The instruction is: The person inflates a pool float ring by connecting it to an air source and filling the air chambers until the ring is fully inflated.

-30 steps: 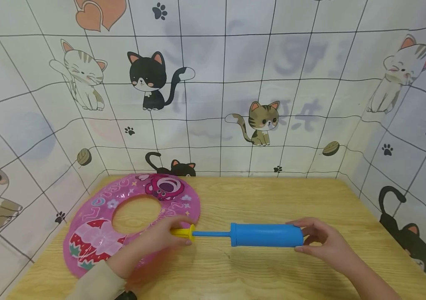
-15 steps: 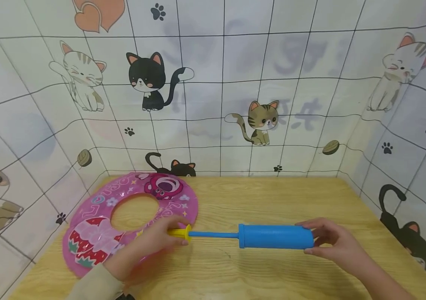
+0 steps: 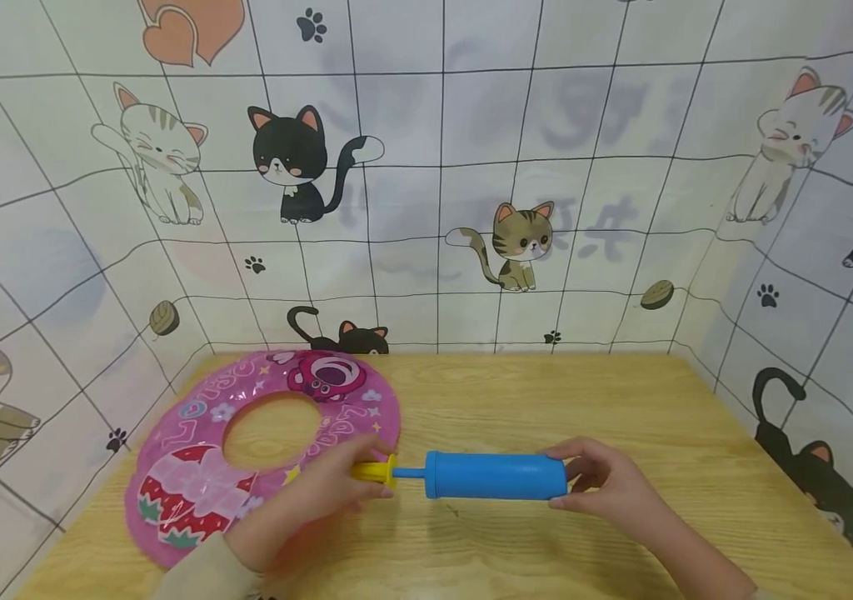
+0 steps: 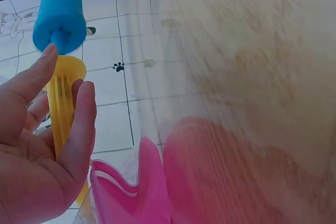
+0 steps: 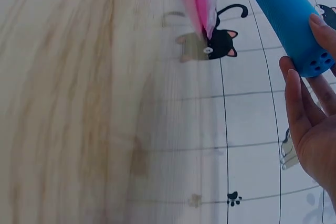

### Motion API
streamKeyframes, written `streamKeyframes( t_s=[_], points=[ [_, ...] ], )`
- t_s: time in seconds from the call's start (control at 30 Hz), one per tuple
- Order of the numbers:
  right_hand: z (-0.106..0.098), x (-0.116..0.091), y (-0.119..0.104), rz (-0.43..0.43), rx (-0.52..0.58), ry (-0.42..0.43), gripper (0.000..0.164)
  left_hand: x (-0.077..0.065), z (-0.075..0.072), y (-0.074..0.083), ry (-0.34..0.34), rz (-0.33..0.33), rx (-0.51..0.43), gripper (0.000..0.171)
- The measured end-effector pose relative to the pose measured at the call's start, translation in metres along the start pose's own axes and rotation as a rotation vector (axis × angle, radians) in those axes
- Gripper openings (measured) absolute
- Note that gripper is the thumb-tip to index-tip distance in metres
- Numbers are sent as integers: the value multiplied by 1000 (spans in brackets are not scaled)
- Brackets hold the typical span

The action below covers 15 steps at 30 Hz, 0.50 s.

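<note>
A blue hand pump (image 3: 497, 476) lies level between my two hands, above the wooden table. My left hand (image 3: 321, 483) grips its yellow handle (image 4: 63, 98), fingers and thumb on either side. A short length of blue rod shows between handle and barrel. At the barrel's far end, my right hand (image 3: 599, 483) holds the blue cylinder by its tip with thumb and fingers. Small holes dot that end (image 5: 318, 64) in the right wrist view. Behind and left of my left hand lies a pink swim ring (image 3: 194, 417) with strawberry and bear prints, partly covered by that hand and forearm.
The wooden table (image 3: 546, 392) reaches back to a white cat-print sheet (image 3: 411, 167) that closes it in at the back and both sides. The swim ring takes up the table's left part.
The rod first lengthened a little as my right hand drew the barrel rightward. Now the barrel has slid left toward the handle, leaving much less rod exposed. The ring stays in place.
</note>
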State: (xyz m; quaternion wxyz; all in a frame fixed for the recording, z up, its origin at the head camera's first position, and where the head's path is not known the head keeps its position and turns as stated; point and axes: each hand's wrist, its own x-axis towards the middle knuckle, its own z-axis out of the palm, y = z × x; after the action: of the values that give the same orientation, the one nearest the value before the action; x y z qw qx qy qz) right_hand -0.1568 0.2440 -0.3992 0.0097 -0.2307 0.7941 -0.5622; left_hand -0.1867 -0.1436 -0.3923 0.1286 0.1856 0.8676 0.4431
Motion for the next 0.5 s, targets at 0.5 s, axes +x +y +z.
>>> streamKeyframes(
  t_s=[0.5],
  points=[
    [18, 10, -12, 5, -26, -32, 48, 4, 9, 6, 47, 84, 110, 39]
  ],
)
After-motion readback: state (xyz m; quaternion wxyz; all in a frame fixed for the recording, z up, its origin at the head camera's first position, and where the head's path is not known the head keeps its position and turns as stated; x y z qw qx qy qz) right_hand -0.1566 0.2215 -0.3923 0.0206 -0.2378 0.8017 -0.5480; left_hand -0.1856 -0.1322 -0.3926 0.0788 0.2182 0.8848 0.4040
